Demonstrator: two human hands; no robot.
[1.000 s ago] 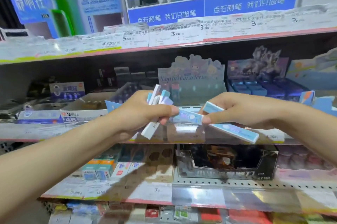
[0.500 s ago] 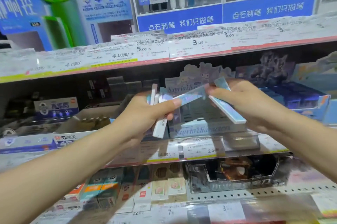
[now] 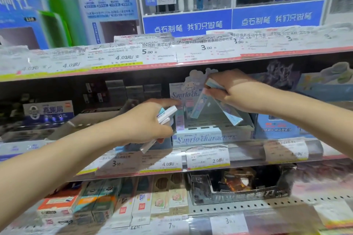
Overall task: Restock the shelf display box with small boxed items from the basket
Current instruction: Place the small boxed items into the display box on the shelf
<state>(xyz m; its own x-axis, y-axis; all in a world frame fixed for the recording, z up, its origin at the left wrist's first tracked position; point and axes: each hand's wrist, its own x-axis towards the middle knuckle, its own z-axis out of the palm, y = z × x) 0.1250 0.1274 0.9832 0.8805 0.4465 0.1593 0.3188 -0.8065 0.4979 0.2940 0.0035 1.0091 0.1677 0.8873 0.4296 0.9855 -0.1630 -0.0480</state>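
Right hand (image 3: 232, 92) over the display box (image 3: 214, 135), nearer than the left.
Its grip clasps two slim boxes (image 3: 198, 106), long axes tilted down into the box's open top; left hand (image 3: 145, 123) holds spare boxes (image 3: 167, 115) by the box's left edge on the shelf.

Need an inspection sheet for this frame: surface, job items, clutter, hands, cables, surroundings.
Surface: middle store shelf, front edge lined with price labels.
Job's things: pale blue cardboard display box, mostly empty, a few boxes at its left; long pastel boxes angled over it; basket nothing seen.
Clutter: neighbouring blue product box, white and blue carton.
Grippers: right hand holds the pastel boxes; left hand grips a bunch of white boxes.
Cables: nothing seen.
Surroundings: blue pen display above, black display tray below.
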